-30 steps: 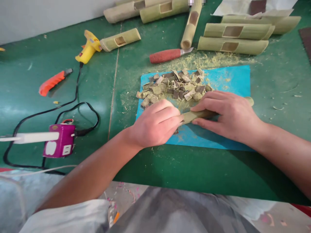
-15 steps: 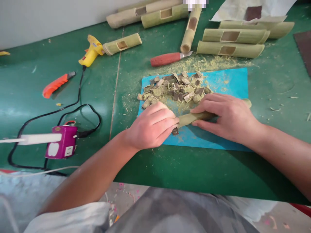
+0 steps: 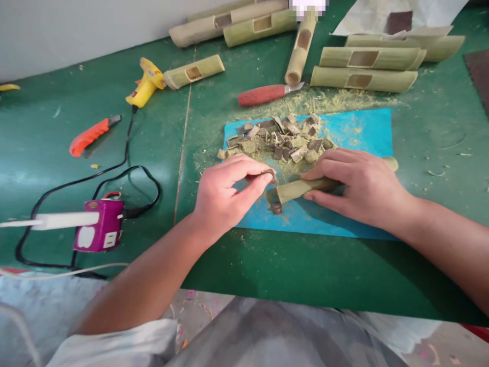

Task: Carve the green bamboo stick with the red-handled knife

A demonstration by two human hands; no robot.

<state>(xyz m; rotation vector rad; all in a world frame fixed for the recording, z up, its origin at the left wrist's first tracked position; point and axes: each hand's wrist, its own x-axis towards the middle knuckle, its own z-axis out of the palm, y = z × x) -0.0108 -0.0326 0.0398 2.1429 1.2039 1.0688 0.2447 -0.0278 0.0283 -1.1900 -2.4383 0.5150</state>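
Observation:
My right hand [image 3: 353, 186] is wrapped round a bamboo tube [image 3: 292, 190] that lies along the blue sheet [image 3: 376, 132]. The tube's left end points at my left hand [image 3: 231, 191]. Between thumb and fingertips, my left hand pinches a small brown piece of sandpaper [image 3: 272, 174], apart from the tube's end. Below that end lies another small brown scrap [image 3: 275, 208]. A pile of brown and dusty scraps [image 3: 280, 142] covers the sheet beyond my hands. My right palm and fingers hide the middle of the tube.
A red-handled knife [image 3: 267, 94] lies behind the sheet, near bamboo tubes [image 3: 362, 79] with cut openings. To the left are a yellow glue gun [image 3: 145, 84], an orange utility knife [image 3: 91, 136], a purple power adapter [image 3: 100, 224] and a black cord [image 3: 128, 142].
My left hand has drawn back left from the tube's end, and the brown piece now shows between its fingertips. My right hand keeps its hold on the tube.

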